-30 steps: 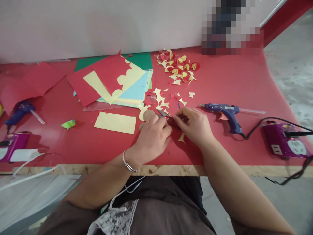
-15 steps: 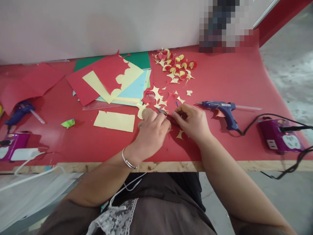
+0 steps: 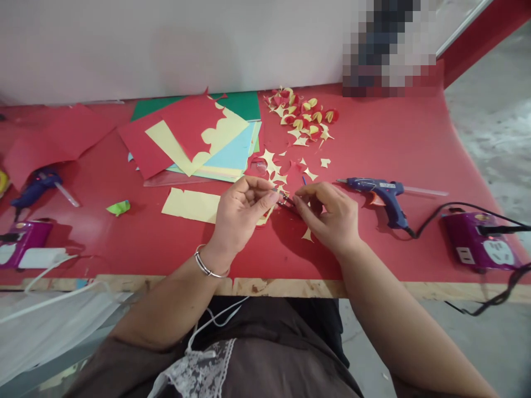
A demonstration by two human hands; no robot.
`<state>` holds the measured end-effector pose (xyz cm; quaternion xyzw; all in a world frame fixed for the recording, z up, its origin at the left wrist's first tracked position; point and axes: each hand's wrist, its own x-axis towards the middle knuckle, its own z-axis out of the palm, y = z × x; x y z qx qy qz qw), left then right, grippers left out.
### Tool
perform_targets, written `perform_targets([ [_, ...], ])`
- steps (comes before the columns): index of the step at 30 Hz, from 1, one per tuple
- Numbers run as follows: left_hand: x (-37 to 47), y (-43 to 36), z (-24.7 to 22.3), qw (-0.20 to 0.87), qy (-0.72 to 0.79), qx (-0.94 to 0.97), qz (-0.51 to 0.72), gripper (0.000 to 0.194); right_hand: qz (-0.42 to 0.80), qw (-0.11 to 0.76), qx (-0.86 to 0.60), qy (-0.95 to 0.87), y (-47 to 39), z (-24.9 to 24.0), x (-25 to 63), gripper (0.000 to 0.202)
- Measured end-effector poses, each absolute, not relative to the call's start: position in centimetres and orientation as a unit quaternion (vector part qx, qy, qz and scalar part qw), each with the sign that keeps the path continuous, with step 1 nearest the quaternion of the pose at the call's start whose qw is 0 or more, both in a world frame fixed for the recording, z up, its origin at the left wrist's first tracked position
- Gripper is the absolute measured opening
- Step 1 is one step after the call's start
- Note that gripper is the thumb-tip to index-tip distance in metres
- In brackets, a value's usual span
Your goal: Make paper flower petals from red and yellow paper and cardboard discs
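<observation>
My right hand [image 3: 329,215] is closed around what looks like a small dark pair of scissors [image 3: 287,200], whose blades point left toward my other hand. The handles are hidden in my fingers. Thumb and forefinger of my left hand [image 3: 244,210] pinch together at the blade tips; what lies between them is too small to make out. Just below that thumb shows a yellow paper piece with a red edge [image 3: 263,220], partly covered. Yellow star-shaped paper offcuts [image 3: 270,162] lie beyond my fingertips, beside a short blue stick [image 3: 304,180].
Red and yellow folded paper petals [image 3: 309,113] are heaped at the back. Coloured sheets [image 3: 188,130] are stacked left of them, with a cream strip [image 3: 188,204] nearer. A blue glue gun [image 3: 384,193] lies right, its cord running to a purple power socket [image 3: 477,237]. Another glue gun [image 3: 37,188] lies left.
My left hand has turned and drawn back slightly from the yellow paper pieces, its thumb and forefinger now meeting at the blade tips. My right hand stays almost in place.
</observation>
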<state>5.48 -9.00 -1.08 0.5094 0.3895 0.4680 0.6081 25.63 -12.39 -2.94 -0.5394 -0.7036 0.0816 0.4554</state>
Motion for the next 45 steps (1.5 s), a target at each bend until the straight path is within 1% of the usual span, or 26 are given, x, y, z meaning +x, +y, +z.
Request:
perform_targets([
  [2, 5.6, -8.9, -1.3, 0.634, 0.384, 0.463, 0.486, 0.033, 0.048, 0.457, -0.500, -0.734, -12.6, -2.9, 25.1, 0.004],
  [6, 6.0, -9.1, -1.5, 0.631, 0.393, 0.445, 0.499, 0.034, -0.009, 0.457, -0.440, -0.773, -13.0, -2.7, 24.1, 0.016],
  [10, 6.3, -9.2, -1.7, 0.616, 0.391, 0.453, 0.512, 0.034, -0.040, 0.452, -0.423, -0.784, -13.4, -2.7, 23.6, 0.017],
  [17, 6.4, -9.3, -1.5, 0.600, 0.404, 0.484, 0.493, 0.039, -0.004, 0.453, -0.419, -0.787, -13.4, -2.6, 23.6, 0.014],
  [23, 6.5, -9.5, -1.3, 0.590, 0.416, 0.489, 0.490, 0.039, 0.017, 0.462, -0.428, -0.777, -13.4, -2.7, 23.6, 0.020],
  [33, 6.6, -9.3, -1.8, 0.602, 0.385, 0.463, 0.523, 0.042, -0.011, 0.437, -0.423, -0.794, -13.3, -2.8, 23.4, 0.016],
  [40, 6.6, -9.4, -1.7, 0.607, 0.410, 0.473, 0.490, 0.040, 0.003, 0.448, -0.440, -0.778, -13.5, -3.2, 23.5, 0.014],
  [45, 6.4, -9.6, -1.4, 0.628, 0.405, 0.485, 0.454, 0.034, 0.054, 0.476, -0.474, -0.739, -13.5, -3.2, 23.6, 0.008],
])
